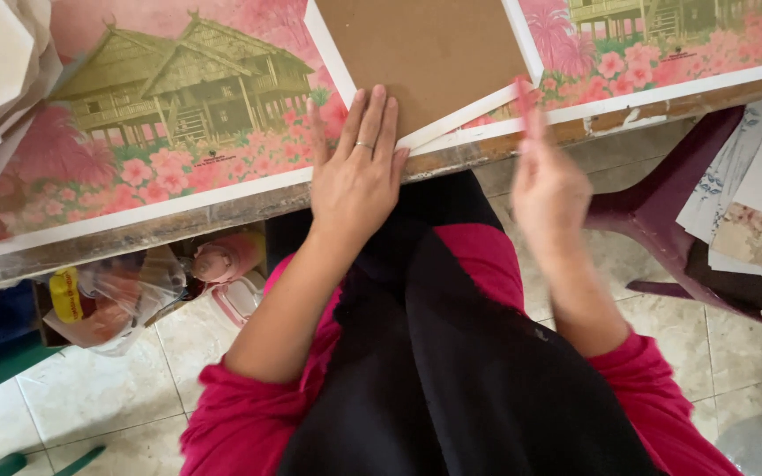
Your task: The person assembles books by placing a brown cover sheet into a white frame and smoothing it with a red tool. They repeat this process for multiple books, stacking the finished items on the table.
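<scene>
Matt brown cardboard panel (425,53) in a smooth white frame (451,123) — glossy printed sheet (169,115) — worn, rough wooden desk (222,211).

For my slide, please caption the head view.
Left hand presses flat brown cardboard sheet on pink printed picture; blurred right hand raised.

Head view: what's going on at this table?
A person seated at a wooden table presses the left hand flat on the corner of a brown board with a white border. The board lies on a large pink printed sheet showing wooden stilt houses and flowers. The right hand is raised just off the table edge, blurred and empty as far as I can tell. A dark red plastic chair piled with papers stands to the right.
</scene>
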